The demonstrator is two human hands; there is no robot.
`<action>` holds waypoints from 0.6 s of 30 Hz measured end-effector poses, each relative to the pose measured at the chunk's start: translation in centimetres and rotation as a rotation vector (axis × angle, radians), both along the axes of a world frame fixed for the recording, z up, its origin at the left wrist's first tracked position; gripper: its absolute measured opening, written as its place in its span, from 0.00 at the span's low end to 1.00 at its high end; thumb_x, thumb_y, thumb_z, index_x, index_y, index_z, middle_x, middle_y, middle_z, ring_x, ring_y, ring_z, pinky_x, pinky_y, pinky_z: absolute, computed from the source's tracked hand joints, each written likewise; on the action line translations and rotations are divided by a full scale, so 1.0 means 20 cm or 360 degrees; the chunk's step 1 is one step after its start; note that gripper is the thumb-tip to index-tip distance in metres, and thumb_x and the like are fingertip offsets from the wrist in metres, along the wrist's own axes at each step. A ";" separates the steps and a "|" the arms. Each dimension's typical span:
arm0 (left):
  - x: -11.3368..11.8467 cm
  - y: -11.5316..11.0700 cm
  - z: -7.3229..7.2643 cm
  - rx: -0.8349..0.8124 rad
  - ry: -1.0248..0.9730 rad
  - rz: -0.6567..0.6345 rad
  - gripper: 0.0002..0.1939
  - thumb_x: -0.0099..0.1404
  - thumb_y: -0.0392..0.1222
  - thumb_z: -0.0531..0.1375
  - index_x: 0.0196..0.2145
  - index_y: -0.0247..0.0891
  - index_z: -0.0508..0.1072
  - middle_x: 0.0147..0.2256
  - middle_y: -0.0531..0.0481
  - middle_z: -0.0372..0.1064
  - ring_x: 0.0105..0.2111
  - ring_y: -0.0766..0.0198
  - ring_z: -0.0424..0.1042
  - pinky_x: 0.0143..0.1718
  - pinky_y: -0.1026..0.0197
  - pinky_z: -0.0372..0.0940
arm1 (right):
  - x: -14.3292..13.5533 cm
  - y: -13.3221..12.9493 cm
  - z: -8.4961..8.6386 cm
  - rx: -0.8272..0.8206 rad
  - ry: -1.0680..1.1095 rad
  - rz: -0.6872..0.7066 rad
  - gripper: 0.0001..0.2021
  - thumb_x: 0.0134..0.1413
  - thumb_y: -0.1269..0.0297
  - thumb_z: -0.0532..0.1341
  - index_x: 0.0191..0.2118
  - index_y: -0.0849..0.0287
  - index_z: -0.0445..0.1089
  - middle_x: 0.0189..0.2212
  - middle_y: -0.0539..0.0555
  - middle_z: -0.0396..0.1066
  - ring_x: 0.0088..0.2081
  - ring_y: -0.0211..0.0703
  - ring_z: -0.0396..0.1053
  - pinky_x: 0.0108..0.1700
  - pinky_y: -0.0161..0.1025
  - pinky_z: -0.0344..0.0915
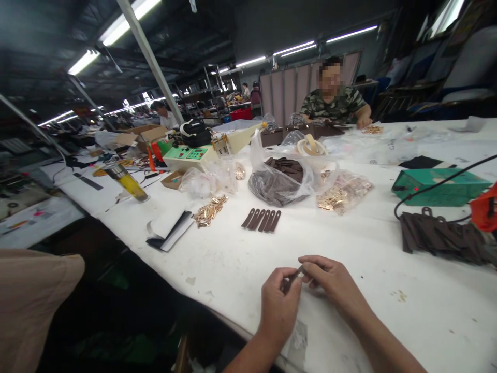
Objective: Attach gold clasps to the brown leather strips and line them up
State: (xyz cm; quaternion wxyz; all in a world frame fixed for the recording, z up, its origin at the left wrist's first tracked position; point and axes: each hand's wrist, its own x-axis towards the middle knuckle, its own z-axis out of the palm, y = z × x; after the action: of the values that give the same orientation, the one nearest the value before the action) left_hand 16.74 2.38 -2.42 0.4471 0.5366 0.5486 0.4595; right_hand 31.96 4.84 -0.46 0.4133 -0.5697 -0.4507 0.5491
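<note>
Near the front edge of the white table, my left hand (278,303) is closed around a small dark brown strap tab (286,284). My right hand (330,278) pinches at the tab's upper end with thumb and fingers; most of the tab is hidden by the fingers. Beyond my hands lies a row of several matching brown tabs (261,220), rounded at one end with a hole. Behind the row sits a clear plastic bag of more brown tabs (285,173). A pile of small gold metal fittings (210,211) lies to the left, and a bag of gold fittings (339,194) to the right.
At right are a green box (438,186) with a black cable and a stack of finished-looking brown straps (438,235). Left stand a yellow-filled cylinder (126,181) and a control machine (190,158). Across the table sits a person in a camouflage shirt (310,103).
</note>
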 end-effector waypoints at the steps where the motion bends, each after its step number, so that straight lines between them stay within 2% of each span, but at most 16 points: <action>1: -0.01 0.00 0.00 0.0028 0.0016 0.0017 0.12 0.62 0.45 0.63 0.42 0.37 0.76 0.29 0.50 0.73 0.25 0.65 0.68 0.25 0.65 0.64 | 0.00 0.01 0.01 0.0000 -0.0030 0.0010 0.18 0.52 0.55 0.62 0.44 0.61 0.77 0.27 0.52 0.77 0.28 0.42 0.71 0.34 0.38 0.69; 5: -0.03 0.00 0.00 0.0020 0.0026 0.0093 0.23 0.59 0.45 0.66 0.52 0.41 0.71 0.33 0.50 0.73 0.27 0.65 0.69 0.29 0.64 0.66 | 0.03 0.13 0.09 0.0053 -0.0211 0.0043 0.19 0.52 0.57 0.61 0.46 0.63 0.76 0.26 0.52 0.75 0.28 0.41 0.71 0.32 0.37 0.69; 7: -0.04 0.00 -0.01 -0.0039 0.0012 0.0129 0.28 0.59 0.46 0.65 0.56 0.42 0.67 0.31 0.52 0.71 0.25 0.66 0.68 0.29 0.64 0.65 | 0.04 0.25 0.11 0.0110 -0.0292 0.0019 0.18 0.53 0.58 0.61 0.48 0.62 0.74 0.27 0.52 0.75 0.29 0.41 0.72 0.31 0.36 0.69; 10: -0.05 0.01 -0.02 -0.0087 -0.0014 0.0137 0.30 0.61 0.46 0.63 0.60 0.41 0.63 0.29 0.54 0.69 0.23 0.67 0.66 0.26 0.65 0.63 | 0.05 0.49 0.11 0.0190 -0.0371 0.0003 0.15 0.52 0.63 0.62 0.46 0.61 0.71 0.29 0.52 0.75 0.30 0.41 0.73 0.29 0.35 0.69; 13: -0.05 0.03 -0.03 -0.0011 -0.0025 0.0133 0.24 0.60 0.40 0.63 0.54 0.41 0.67 0.42 0.46 0.71 0.24 0.68 0.67 0.23 0.66 0.62 | 0.03 0.73 0.07 0.0173 -0.0399 0.0078 0.10 0.49 0.68 0.63 0.39 0.61 0.73 0.27 0.52 0.75 0.28 0.40 0.73 0.28 0.33 0.68; 15: -0.04 0.04 -0.03 0.0034 -0.0010 0.0111 0.18 0.57 0.36 0.62 0.47 0.41 0.71 0.51 0.43 0.68 0.25 0.70 0.67 0.22 0.67 0.61 | 0.00 0.86 0.03 0.0145 -0.0397 0.0109 0.07 0.47 0.71 0.62 0.36 0.62 0.73 0.25 0.51 0.74 0.26 0.38 0.71 0.27 0.33 0.68; 18: -0.04 0.06 -0.05 0.0034 0.0021 0.0040 0.16 0.54 0.31 0.60 0.42 0.40 0.72 0.53 0.43 0.67 0.24 0.70 0.67 0.19 0.67 0.60 | -0.06 1.00 -0.04 0.0097 -0.0399 0.0104 0.07 0.47 0.71 0.62 0.35 0.62 0.73 0.19 0.49 0.71 0.20 0.35 0.67 0.23 0.31 0.65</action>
State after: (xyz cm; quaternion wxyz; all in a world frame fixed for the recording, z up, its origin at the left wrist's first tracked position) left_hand 15.95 3.56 -3.33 0.4319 0.5374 0.5534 0.4674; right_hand 30.86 24.81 -1.24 0.3526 -0.6060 -0.5336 0.4729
